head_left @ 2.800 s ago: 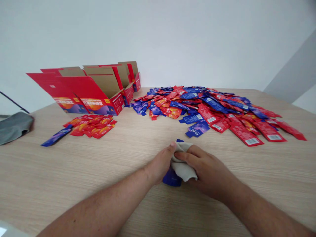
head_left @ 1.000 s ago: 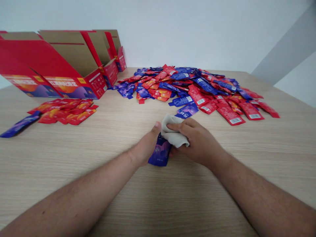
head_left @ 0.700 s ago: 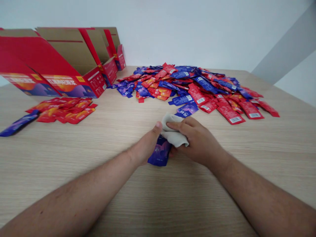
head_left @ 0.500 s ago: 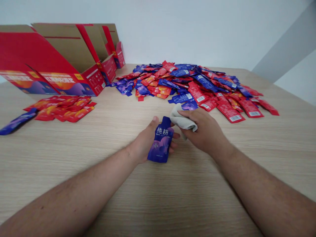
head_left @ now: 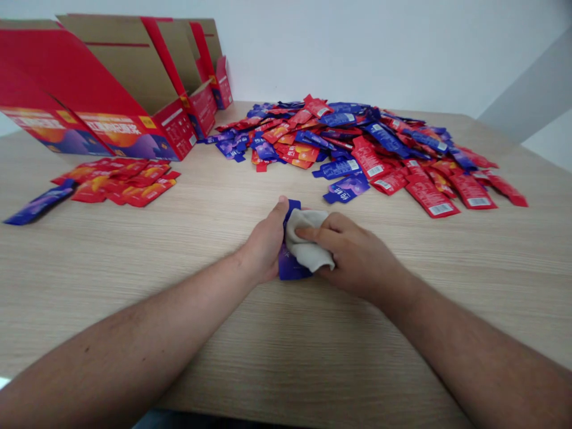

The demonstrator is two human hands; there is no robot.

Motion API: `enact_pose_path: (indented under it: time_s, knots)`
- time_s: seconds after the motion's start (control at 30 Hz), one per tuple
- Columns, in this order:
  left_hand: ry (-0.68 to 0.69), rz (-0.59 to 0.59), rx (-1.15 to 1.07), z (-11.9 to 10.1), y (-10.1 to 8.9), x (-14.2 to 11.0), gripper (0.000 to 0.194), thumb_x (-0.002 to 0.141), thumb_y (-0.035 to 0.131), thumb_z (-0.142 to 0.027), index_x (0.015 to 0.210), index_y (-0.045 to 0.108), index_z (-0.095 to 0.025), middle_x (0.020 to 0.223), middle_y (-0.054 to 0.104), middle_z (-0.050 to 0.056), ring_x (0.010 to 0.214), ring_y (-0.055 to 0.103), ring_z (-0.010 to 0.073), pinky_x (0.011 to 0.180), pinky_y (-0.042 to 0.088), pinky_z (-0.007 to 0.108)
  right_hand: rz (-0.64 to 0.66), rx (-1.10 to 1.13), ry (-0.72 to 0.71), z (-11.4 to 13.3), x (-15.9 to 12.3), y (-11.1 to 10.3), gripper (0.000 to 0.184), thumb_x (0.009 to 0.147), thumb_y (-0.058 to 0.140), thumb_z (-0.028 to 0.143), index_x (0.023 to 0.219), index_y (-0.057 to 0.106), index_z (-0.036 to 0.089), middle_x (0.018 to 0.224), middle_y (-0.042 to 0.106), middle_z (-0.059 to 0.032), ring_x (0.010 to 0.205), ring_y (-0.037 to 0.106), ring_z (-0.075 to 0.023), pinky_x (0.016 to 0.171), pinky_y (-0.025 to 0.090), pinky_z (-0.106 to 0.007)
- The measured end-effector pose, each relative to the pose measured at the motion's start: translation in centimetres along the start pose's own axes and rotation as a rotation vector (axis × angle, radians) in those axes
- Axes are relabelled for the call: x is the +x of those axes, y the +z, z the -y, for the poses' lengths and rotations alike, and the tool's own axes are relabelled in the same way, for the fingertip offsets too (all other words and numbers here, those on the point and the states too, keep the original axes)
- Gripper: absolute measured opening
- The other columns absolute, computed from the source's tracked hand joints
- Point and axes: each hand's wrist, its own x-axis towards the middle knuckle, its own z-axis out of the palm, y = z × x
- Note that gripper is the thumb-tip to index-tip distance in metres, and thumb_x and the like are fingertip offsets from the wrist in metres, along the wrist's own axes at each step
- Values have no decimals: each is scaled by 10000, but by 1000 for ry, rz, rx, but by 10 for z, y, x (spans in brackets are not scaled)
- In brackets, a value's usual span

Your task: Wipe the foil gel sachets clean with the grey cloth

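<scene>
Low over the middle of the table, my left hand holds a purple pouch with its narrow neck pointing away from me. My right hand grips a pale grey cloth and presses it onto the pouch's front. The cloth covers most of the printed face; the neck and the bottom end still show. My left thumb lies along the pouch's left edge, while the other left fingers are hidden behind it and the cloth.
A wide heap of red and purple pouches lies at the back of the table. To the left is a smaller group of red pouches, with one purple pouch beside it. Open red cartons stand behind that group.
My right hand has brought the cloth left and down onto the pouch's front, covering its lettering. The whole view has tilted slightly, so the table's near edge now shows.
</scene>
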Motion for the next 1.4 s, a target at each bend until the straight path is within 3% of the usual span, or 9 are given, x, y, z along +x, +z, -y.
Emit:
enact_pose_path:
  time_s: [0.1,0.27,0.53,0.73,0.83,0.93,1.07,1.27,1.4]
  knots:
    - [-27,-8,4,0,1,-1,515,1081,416,-522,1062,735,-119,826,753,110,661,707,192,642,576,301,-41,-16,42,1,0,0,544,845,730,211,1388,700,198,1097,653,-126,956,652,-270,817,554,-389]
    - [4,-73,63,-3,-1,-2,515,1056,456,-578,1038,736,-145,759,710,68,591,677,177,563,547,288,138,84,-107,10,-3,0,513,837,766,261,1348,722,247,1085,686,-82,915,671,-240,793,558,-361]
    - [-95,141,-196,-9,7,-11,480,1072,396,-492,1071,712,-131,856,773,127,815,759,254,769,638,373,-175,97,109,-17,4,14,483,870,666,201,1349,712,157,1188,776,-143,1065,687,-311,964,564,-476]
    - [-71,-21,-102,3,11,-10,247,1055,509,-267,1001,709,-133,846,772,101,770,747,196,826,628,332,-197,180,169,-17,7,19,373,896,643,234,1256,739,208,1160,803,-102,1045,706,-299,951,565,-472]
    - [-3,-160,-44,6,10,-3,273,1061,516,-296,972,713,-130,854,769,107,768,743,202,819,617,338,-154,199,92,-12,3,16,455,845,672,189,1297,719,211,1174,787,-106,1060,694,-295,944,568,-457]
    - [17,-185,-10,0,6,3,296,1065,500,-332,1009,713,-133,863,768,105,728,730,204,766,604,347,9,237,-51,-3,-2,10,504,815,721,205,1319,720,218,1119,747,-112,1014,689,-284,872,587,-428]
    - [-10,-123,-62,-9,-2,5,368,1065,463,-438,931,661,-158,847,755,116,694,723,221,704,595,362,93,254,-91,3,-6,10,514,852,722,223,1365,703,234,1193,696,-129,1054,688,-277,880,588,-429]
    - [-157,134,-96,-5,0,-5,413,1068,442,-438,956,704,-139,805,733,95,708,704,206,737,585,336,-146,228,38,-8,1,17,513,828,674,170,1340,685,206,1177,755,-119,1063,693,-287,940,575,-461]
    - [-195,171,53,0,7,-16,428,1093,398,-431,1144,719,-153,885,775,112,704,728,224,666,593,354,-245,192,102,-18,5,15,425,845,650,195,1264,720,195,1130,793,-105,1040,711,-297,933,573,-464]
